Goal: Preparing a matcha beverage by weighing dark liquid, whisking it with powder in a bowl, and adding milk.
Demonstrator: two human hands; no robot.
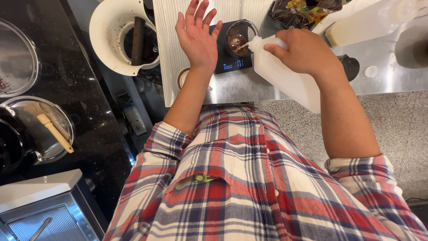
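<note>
A clear cup (239, 36) of brown liquid stands on a black scale (232, 62) at twelve o'clock. The right hand (303, 51) is clamped around a white jug (285, 76), tipped with its spout over the cup. The left hand (196, 35) hovers with fingers spread at eleven o'clock. A white funnel bin (107, 35) sits at ten o'clock, a snack bag (298, 11) at one.

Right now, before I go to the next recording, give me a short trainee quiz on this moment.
1. True or false: the right hand tips a white plastic jug over the glass cup.
2. What does the cup stand on: A) black digital scale B) white funnel C) metal bowl
3. Is the left hand holding anything?

Key: 1 true. 2 A. 3 No, it is open with fingers spread, beside the cup on the steel counter.
</note>
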